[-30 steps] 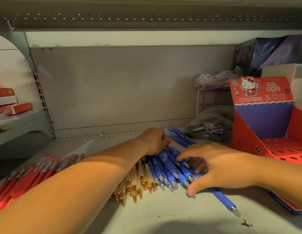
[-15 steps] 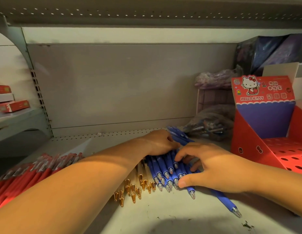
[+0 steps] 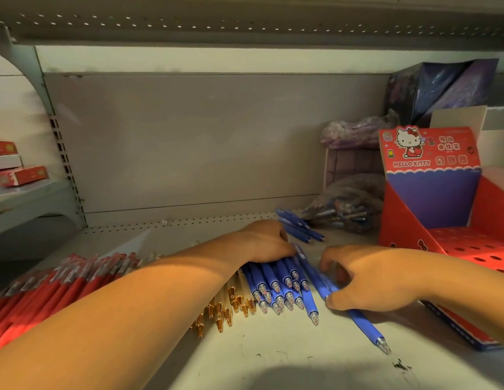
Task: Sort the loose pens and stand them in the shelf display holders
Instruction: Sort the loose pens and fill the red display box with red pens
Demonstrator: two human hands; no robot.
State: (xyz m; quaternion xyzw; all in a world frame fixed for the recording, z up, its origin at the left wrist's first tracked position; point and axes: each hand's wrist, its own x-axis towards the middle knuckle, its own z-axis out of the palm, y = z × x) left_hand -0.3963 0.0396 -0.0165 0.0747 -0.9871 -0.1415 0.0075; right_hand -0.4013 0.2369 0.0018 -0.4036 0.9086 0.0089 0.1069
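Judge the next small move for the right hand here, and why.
Probably slide the stray blue plastic pen under the right hand leftward into the row of blue pens pinned by the left hand. It lies angled apart from the row, tip nearer the shelf edge, and the red perforated display holder looks empty.

The only legible wording is "HELLO KITTY", printed in white capitals along the red header card of the display holder [image 3: 430, 153], up and beyond the right hand [image 3: 369, 277]. Beside the cat drawing stand several characters too small to read.
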